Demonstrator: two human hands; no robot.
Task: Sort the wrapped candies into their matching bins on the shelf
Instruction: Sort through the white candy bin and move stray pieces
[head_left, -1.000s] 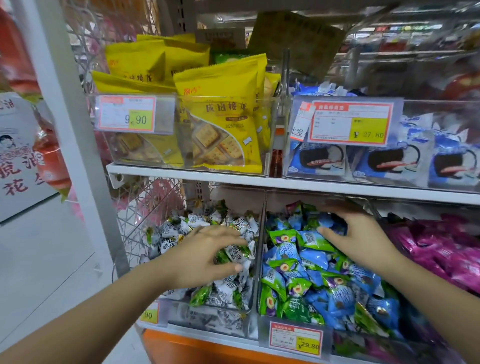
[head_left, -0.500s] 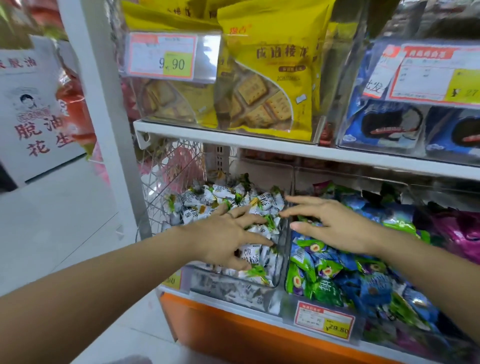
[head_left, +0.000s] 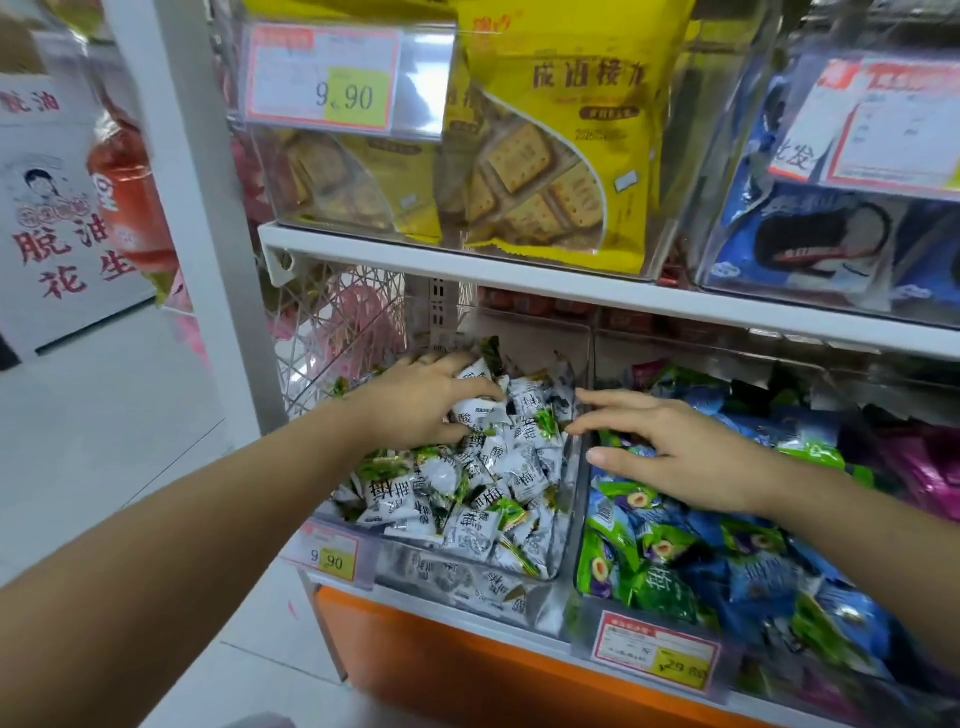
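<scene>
Both hands are in the lower tier of the shelf, near each other but not touching. The left hand (head_left: 415, 402) reaches into the back of the left bin (head_left: 441, 574), its fingers and thumb curled round some of the white candies (head_left: 498, 499) that fill it. The right hand (head_left: 680, 447) lies palm down with straight, spread fingers over the wall between this bin and the right bin (head_left: 583, 616). Its fingertips reach the white candies at that edge, and I cannot tell whether it holds anything. The right bin is heaped with blue and green candies (head_left: 727, 566), and purple candies (head_left: 924, 467) lie at the far right edge of the frame.

The upper shelf board (head_left: 519, 278) runs close above both hands, leaving a low gap over the bins. At left a white post (head_left: 208, 208) and wire mesh (head_left: 332, 322) close off that side. Beyond the post, at the left of the frame, is open floor (head_left: 104, 441). An orange base (head_left: 441, 665) sits below the bins.

A tag (head_left: 330, 556) on the left bin reads 9.90, and one (head_left: 657, 654) on the right bin reads 29.80. On the upper tier another tag (head_left: 337, 83) reads 9.90 beside yellow cracker bags (head_left: 561, 130) whose characters are too blurred to read. Blue packs (head_left: 821, 244) stand at the upper right behind a tag that runs off the frame. A white sign (head_left: 57, 234) at far left shows red characters, 脱油 and 花生.
</scene>
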